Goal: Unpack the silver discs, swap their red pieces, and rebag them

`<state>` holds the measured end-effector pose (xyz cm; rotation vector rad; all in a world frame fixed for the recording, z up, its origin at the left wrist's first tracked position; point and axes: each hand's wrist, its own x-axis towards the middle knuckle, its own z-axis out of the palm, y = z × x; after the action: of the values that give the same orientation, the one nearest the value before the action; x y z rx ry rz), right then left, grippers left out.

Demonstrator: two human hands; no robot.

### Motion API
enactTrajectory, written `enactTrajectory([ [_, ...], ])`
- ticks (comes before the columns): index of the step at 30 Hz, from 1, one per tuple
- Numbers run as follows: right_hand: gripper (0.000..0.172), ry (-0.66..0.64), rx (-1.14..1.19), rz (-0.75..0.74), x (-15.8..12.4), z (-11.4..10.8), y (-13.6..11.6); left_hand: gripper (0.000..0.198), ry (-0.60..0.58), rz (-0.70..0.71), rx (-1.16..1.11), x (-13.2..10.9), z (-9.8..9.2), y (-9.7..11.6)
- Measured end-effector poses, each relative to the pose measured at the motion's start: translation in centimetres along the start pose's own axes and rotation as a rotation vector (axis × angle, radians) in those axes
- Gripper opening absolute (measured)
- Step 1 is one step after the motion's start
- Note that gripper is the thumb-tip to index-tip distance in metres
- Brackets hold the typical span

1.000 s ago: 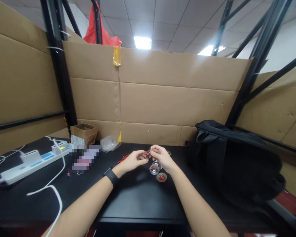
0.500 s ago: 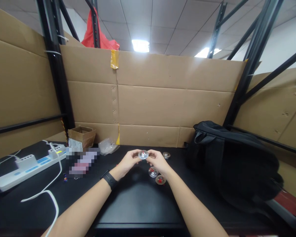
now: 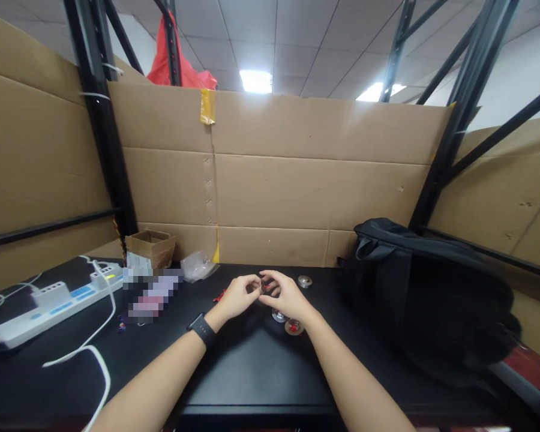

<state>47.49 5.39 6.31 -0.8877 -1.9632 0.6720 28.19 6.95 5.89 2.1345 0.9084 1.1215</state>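
Observation:
Above the middle of the black table, my left hand [image 3: 239, 295] pinches a small shiny disc [image 3: 261, 288], now turned nearly edge-on. My right hand [image 3: 288, 296] curls around its other side, thumb and fingertips at the disc; a bit of red shows between the fingers. The fingers hide most of the disc. Just below my right hand lie a silvery disc [image 3: 278, 315], partly covered by it, and a second disc with a red centre [image 3: 294, 327]. Farther back on the right rests another round disc [image 3: 305, 281]. Small red pieces [image 3: 219, 295] lie beside my left hand.
To the left are a white power strip [image 3: 58, 306] with a loose white cable [image 3: 99, 360], a small open cardboard box [image 3: 162, 246] and a clear plastic bag [image 3: 198, 267]. A black backpack [image 3: 427, 300] stands on the right. Cardboard walls [image 3: 274, 192] enclose the table.
The disc has turned from facing me to nearly edge-on. My right hand's fingers have shifted and arch around it. The red pieces by my left hand show more.

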Motion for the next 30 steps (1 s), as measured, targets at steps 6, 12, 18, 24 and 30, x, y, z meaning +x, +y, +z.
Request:
enactTrajectory([
  [6, 0.05, 0.018, 0.127, 0.064, 0.2, -0.2, 0.5, 0.019, -0.013, 0.03, 0.124, 0.0, -0.9, 0.8],
  [12, 0.047, 0.155, -0.02, 0.048, 0.5, -2.7, 1.8, 0.022, 0.071, 0.093, 0.322, 0.1, -3.3, 0.1],
  [18, 0.03, 0.408, -0.443, 0.18, -0.4, -8.2, 6.5, 0.016, 0.003, -0.006, 0.454, 0.1, -7.1, -3.4],
  [24, 0.025, 0.362, -0.531, 0.336, -1.3, -9.7, 10.0, 0.015, -0.182, -0.064, 0.435, -0.5, -9.5, -5.4],
  [30, 0.025, 0.311, -0.436, 0.384, -1.4, -9.2, 10.6, 0.018, -0.241, -0.109, 0.39, -0.5, -9.5, -6.4],
])
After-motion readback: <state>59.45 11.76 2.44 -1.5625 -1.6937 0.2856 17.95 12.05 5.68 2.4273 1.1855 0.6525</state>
